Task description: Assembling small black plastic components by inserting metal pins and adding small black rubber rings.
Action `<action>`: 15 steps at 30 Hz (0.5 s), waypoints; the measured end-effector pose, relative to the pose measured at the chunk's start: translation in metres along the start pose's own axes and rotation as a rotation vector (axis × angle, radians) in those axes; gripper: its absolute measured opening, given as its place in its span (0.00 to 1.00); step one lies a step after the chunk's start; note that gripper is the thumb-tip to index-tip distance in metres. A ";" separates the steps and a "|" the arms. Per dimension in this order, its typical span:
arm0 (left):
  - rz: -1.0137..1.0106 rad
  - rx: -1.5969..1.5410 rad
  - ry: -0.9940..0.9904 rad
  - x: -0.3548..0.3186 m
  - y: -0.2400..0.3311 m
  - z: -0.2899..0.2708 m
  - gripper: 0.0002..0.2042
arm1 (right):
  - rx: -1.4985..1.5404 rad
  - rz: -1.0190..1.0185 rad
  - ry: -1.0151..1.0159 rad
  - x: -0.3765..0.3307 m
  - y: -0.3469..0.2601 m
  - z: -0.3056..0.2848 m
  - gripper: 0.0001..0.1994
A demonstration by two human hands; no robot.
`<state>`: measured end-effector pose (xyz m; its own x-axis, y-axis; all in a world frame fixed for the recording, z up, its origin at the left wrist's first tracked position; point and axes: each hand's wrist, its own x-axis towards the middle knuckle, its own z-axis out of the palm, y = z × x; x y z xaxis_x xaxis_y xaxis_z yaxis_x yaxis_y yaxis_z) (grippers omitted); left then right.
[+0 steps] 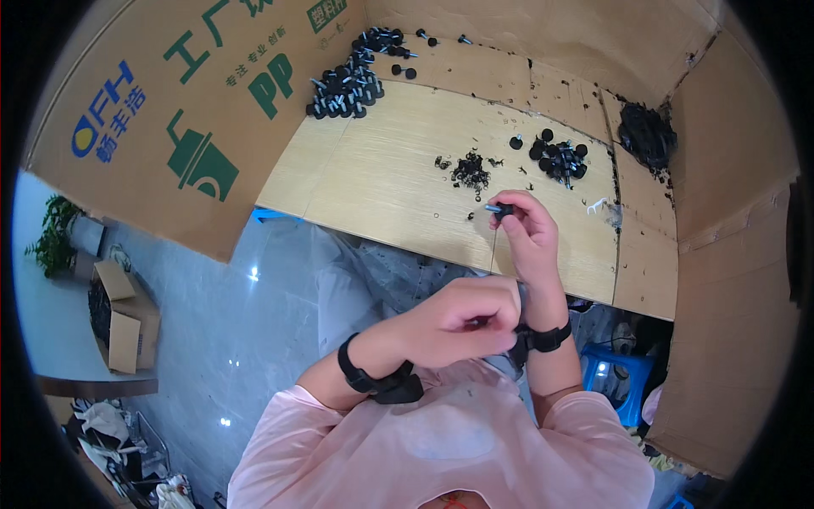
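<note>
Black rings (pixel 471 172) at one o'clock seem unused and the bolt heap (pixel 348 89) at eleven perhaps finished, one bolt (pixel 506 210) at two being pinched in the right hand's (pixel 532 237) fingers, the left hand's (pixel 462 321) curled, contents unclear.

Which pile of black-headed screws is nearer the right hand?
The smaller pile, just beyond the right hand; the larger pile lies far left on the tabletop.

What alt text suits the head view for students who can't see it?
A person's right hand holds a black knob with a metal stud over a pale tabletop; the left hand is curled, lower in view. Small black pieces lie between a larger heap of similar knobs and a smaller heap.
</note>
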<state>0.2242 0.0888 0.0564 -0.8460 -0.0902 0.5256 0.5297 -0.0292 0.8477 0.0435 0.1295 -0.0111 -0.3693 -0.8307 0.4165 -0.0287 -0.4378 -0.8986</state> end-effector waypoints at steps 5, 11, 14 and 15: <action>-0.550 -0.117 0.745 -0.021 -0.042 0.014 0.05 | 0.129 -0.106 0.143 -0.027 -0.023 0.008 0.12; -0.478 0.035 0.842 -0.008 -0.031 0.013 0.19 | -0.120 -0.056 0.051 -0.054 -0.039 0.021 0.13; -0.085 -0.205 0.965 0.001 -0.029 0.005 0.13 | -0.147 -0.020 0.064 -0.061 -0.037 0.031 0.13; -0.094 -0.210 0.964 0.000 -0.030 0.003 0.13 | -0.183 0.028 0.065 -0.062 -0.035 0.032 0.13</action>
<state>0.2084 0.0929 0.0314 -0.5227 -0.8473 0.0937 0.5415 -0.2452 0.8041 0.0969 0.1854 -0.0011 -0.4319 -0.8151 0.3862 -0.1836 -0.3398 -0.9224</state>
